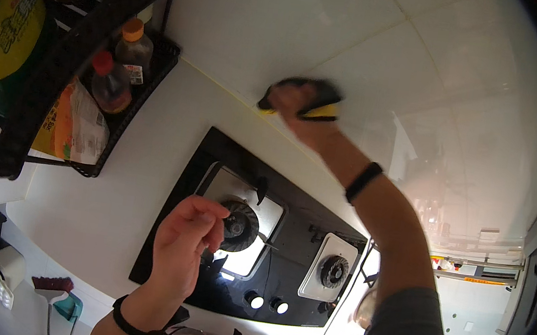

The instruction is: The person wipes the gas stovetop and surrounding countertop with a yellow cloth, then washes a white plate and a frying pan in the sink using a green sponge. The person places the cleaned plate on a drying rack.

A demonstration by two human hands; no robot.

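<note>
My right hand [295,101] presses a black-and-yellow cloth or pad [322,98] against the white tiled wall [386,81], just above the line where wall and countertop meet. The hand and the black-and-yellow thing are blurred, so its exact kind is unclear. My left hand [187,243] hovers over the black gas hob [285,271], its fingers loosely bent and nothing visible in it. Behind those fingers, the larger burner [235,224] is partly covered from view. The smaller burner [334,272] sits to the right, beneath my right forearm.
A black shelf rack [135,114] at left holds an orange-capped bottle [134,50], a red-capped bottle [110,85] and packets. White countertop [104,217] extends left of the hob. Two control knobs [255,300] face me. A broom [52,286] and teal dustpan [69,306] stand lower left.
</note>
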